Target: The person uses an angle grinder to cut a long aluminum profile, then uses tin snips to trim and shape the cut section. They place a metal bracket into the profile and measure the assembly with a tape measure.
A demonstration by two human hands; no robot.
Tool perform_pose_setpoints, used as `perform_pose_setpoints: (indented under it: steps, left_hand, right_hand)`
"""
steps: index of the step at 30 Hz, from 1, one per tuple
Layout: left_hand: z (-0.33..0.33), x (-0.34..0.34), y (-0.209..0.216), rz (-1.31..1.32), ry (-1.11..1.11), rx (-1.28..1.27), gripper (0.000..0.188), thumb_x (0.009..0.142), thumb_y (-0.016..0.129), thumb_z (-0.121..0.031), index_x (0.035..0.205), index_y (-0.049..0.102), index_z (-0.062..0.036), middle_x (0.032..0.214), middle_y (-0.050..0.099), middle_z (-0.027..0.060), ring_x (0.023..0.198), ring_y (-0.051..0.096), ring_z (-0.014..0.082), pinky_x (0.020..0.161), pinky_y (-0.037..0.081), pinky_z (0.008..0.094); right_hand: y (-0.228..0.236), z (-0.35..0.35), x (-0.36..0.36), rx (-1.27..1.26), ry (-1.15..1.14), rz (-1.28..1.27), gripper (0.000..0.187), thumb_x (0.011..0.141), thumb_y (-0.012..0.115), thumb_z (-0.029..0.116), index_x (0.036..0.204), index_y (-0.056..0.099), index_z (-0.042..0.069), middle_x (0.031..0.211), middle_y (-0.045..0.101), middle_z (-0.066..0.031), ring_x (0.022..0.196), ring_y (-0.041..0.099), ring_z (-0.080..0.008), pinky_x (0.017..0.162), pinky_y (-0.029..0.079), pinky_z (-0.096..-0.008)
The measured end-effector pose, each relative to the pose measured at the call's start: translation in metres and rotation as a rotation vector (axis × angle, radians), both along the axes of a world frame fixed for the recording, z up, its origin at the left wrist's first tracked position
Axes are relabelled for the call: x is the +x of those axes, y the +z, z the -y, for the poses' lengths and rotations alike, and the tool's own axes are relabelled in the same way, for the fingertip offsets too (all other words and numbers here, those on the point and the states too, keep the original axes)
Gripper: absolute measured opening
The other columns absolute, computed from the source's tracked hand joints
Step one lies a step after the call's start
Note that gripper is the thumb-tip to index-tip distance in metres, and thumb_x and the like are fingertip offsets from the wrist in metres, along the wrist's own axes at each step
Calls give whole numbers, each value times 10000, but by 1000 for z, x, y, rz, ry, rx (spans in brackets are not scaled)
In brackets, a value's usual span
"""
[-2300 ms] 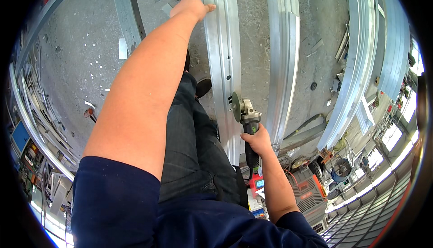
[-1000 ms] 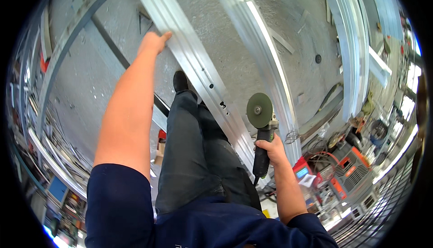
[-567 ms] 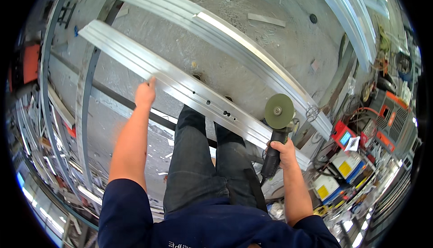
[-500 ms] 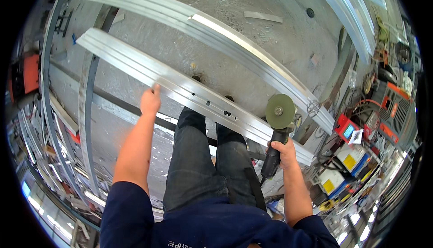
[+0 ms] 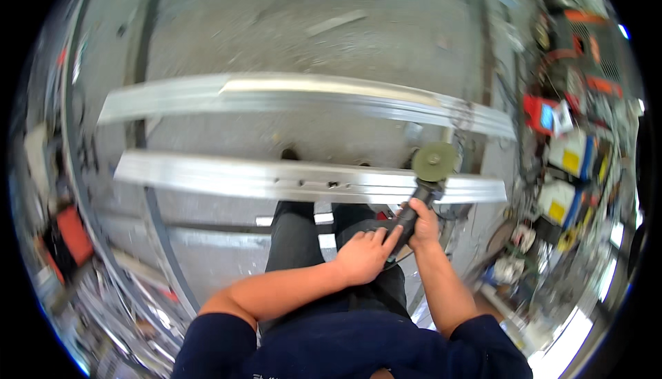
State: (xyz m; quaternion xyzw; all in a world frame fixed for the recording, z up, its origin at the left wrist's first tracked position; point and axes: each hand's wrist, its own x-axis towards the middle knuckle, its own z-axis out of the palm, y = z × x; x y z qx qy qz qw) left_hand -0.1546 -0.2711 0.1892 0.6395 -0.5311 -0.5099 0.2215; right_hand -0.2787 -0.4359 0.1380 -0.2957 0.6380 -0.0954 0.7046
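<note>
An angle grinder (image 5: 405, 226) with a round greenish disc (image 5: 435, 162) is held in front of me, the disc pointing away. My right hand (image 5: 425, 226) is wrapped round its dark body. At the rear end of the body, my left hand (image 5: 364, 258) has its fingers against the tool; its exact grip is partly hidden. Beneath the disc, a long silvery metal profile (image 5: 200, 174) lies crosswise over the frame, with several dark holes near its middle. Whether the disc touches it, I cannot tell.
A second metal profile (image 5: 186, 98) with a lighter strip lies farther off. Dark steel bars (image 5: 162, 241) form the supporting frame. To the right stand an orange-grey machine (image 5: 589, 52), a red box (image 5: 539, 115) and white-blue boxes (image 5: 567, 155). An orange-black case (image 5: 74, 233) is at left.
My left hand has left the near profile and come over to the grinder's rear end. The view has turned, so both profiles now run nearly level across it.
</note>
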Motion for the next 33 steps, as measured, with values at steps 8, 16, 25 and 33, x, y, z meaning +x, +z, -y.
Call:
perform_pose_setpoints:
  steps: [8,16,25,33]
  left_hand:
    - [57,-26,-11,551,-265,-518,547,899,577,-187,1389,552,54,1403,560,346,1246,613,427,1098,457,480]
    - [106,-47,-29,306,-471,-675,525,918,620,-230,1359,576,51,1307,634,330,1146,685,417,1070,501,458]
    - [151,-116,-13,146,-352,437,895,825,789,-482,1350,441,154,898,727,264,880,731,417,801,580,470]
    - [181,-104,-71,122,-254,106,891,779,852,-523,1387,505,28,1166,700,189,1118,656,390,968,522,473]
  right_hand:
    - [-8,16,-40,-30,-289,54,190,884,737,176,918,662,5,826,685,-106,713,680,-241,670,576,-376]
    - [-18,37,-100,88,-537,138,250,873,755,207,983,655,5,864,688,-120,749,681,-250,687,580,-395]
    - [-12,42,-150,289,-548,404,411,865,781,162,1208,603,22,1030,683,-121,901,687,-253,811,583,-428]
    - [-39,67,-219,70,-709,140,361,791,816,96,1080,614,19,855,693,-110,749,692,-240,684,568,-402]
